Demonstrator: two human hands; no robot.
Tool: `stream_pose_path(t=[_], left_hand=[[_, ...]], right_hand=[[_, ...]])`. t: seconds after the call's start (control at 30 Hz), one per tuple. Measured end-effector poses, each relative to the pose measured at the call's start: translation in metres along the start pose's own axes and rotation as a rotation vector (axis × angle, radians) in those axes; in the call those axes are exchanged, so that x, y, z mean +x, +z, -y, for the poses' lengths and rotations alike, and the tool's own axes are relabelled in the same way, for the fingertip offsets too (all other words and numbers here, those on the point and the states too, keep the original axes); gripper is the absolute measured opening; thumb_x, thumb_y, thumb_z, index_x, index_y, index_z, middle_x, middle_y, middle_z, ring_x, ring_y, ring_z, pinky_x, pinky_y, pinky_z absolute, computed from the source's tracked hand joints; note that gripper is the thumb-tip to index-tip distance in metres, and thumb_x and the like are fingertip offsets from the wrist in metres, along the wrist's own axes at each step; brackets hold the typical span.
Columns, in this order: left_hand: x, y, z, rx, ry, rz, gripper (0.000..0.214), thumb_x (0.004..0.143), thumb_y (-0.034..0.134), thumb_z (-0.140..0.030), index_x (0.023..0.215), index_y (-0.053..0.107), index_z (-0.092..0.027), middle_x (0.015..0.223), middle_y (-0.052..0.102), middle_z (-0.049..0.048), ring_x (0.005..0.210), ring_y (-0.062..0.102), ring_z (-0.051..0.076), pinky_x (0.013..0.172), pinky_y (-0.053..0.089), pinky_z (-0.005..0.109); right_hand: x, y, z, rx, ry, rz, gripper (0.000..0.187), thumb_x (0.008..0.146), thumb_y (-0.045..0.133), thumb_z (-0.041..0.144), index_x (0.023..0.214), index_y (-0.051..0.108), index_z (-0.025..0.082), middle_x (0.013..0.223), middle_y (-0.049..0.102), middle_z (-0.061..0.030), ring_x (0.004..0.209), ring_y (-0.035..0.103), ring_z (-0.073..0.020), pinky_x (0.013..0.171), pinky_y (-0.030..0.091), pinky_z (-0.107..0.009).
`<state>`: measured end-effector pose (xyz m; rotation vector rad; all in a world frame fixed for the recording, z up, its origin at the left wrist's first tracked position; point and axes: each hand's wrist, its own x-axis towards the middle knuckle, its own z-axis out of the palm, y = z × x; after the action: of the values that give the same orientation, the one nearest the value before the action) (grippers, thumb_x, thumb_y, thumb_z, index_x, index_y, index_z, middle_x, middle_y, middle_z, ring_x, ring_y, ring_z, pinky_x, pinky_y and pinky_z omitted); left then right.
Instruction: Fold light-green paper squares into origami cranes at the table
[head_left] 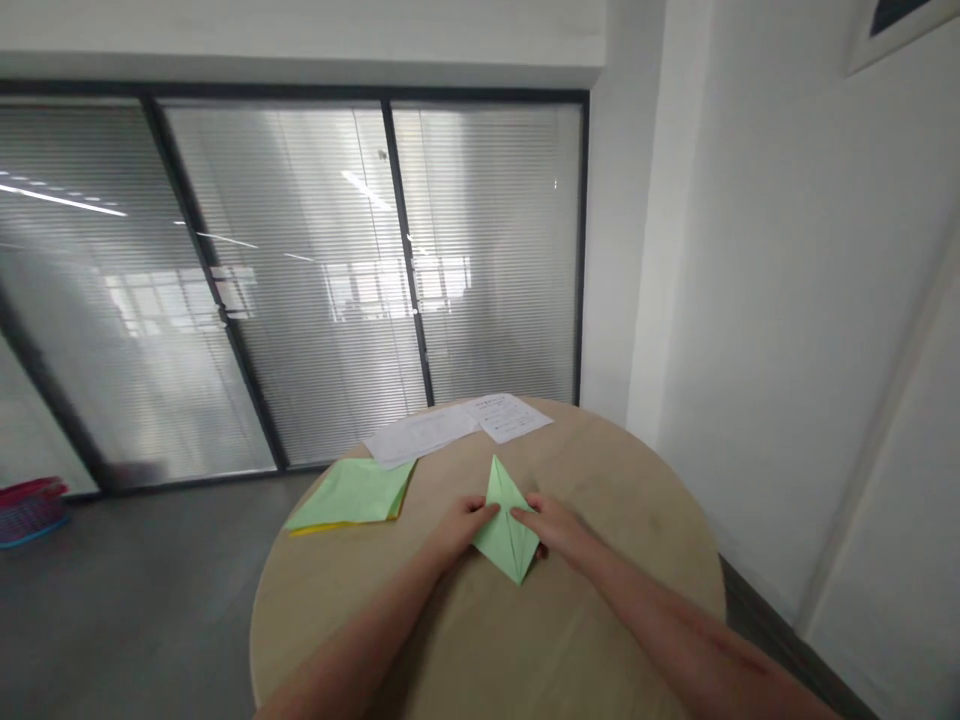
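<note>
A green sheet of paper folded into a kite-like diamond is held just over the round wooden table, one point away from me and one towards me. Creases run down its middle. My left hand grips its left edge, thumb on top and fingers mostly hidden underneath. On the opposite edge my right hand pinches the paper the same way, with the thumb lying near the centre crease. The two thumbs are a small gap apart.
The round wooden table carries a stack of green and yellow paper at left. Printed white sheets lie along its far edge. Glass partitions with blinds stand behind, a white wall at right. A basket sits on the floor.
</note>
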<state>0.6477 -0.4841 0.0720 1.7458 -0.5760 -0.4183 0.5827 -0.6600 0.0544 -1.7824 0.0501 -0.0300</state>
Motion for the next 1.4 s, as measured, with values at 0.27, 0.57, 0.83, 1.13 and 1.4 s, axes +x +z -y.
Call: stream_pose_path(t=[0.27,0.57,0.83,1.13,1.4], left_hand=[[-0.004,0.004,-0.004,0.105,0.076,-0.006,0.048,0.072,0.064,-0.052,0.092,0.070,-0.009,0.088,0.072,0.0104,0.075,0.063,0.023,0.067,0.046,0.031],[-0.008,0.002,-0.004,0.128,0.026,-0.070,0.050,0.075,0.058,-0.057,0.087,0.069,-0.009,0.076,0.069,0.0069,0.062,0.058,0.018,0.056,0.042,0.027],[-0.014,-0.005,-0.012,0.297,0.133,-0.133,0.046,0.076,0.056,-0.056,0.073,0.065,-0.011,0.065,0.061,0.0024,0.059,0.052,0.014,0.053,0.036,0.024],[-0.020,0.001,-0.020,0.290,0.145,-0.023,0.041,0.077,0.058,-0.049,0.087,0.068,-0.011,0.079,0.068,0.0060,0.068,0.058,0.019,0.059,0.042,0.027],[-0.021,0.001,-0.027,0.377,0.222,-0.059,0.037,0.080,0.054,-0.045,0.089,0.070,-0.012,0.085,0.071,0.0072,0.073,0.060,0.021,0.062,0.043,0.029]], right_hand=[[-0.005,-0.006,0.004,0.015,-0.042,0.056,0.031,0.082,0.058,0.041,0.094,0.064,0.013,0.067,0.063,-0.0031,0.045,0.053,-0.0101,0.036,0.038,-0.018],[-0.008,-0.009,0.003,0.010,-0.059,0.062,0.030,0.084,0.054,0.043,0.092,0.062,0.016,0.062,0.056,0.0014,0.037,0.044,-0.0059,0.032,0.031,-0.016],[-0.011,-0.010,0.007,-0.006,-0.055,0.075,0.029,0.083,0.056,0.045,0.090,0.058,0.016,0.064,0.056,0.0026,0.037,0.039,-0.0041,0.034,0.027,-0.016],[-0.016,-0.008,0.014,-0.040,-0.104,0.031,0.028,0.084,0.055,0.044,0.079,0.059,0.016,0.059,0.053,0.0021,0.046,0.042,-0.0081,0.043,0.032,-0.019],[-0.016,-0.008,0.012,-0.026,-0.140,0.024,0.032,0.082,0.056,0.048,0.080,0.059,0.017,0.061,0.052,0.0018,0.048,0.043,-0.0087,0.043,0.032,-0.019]])
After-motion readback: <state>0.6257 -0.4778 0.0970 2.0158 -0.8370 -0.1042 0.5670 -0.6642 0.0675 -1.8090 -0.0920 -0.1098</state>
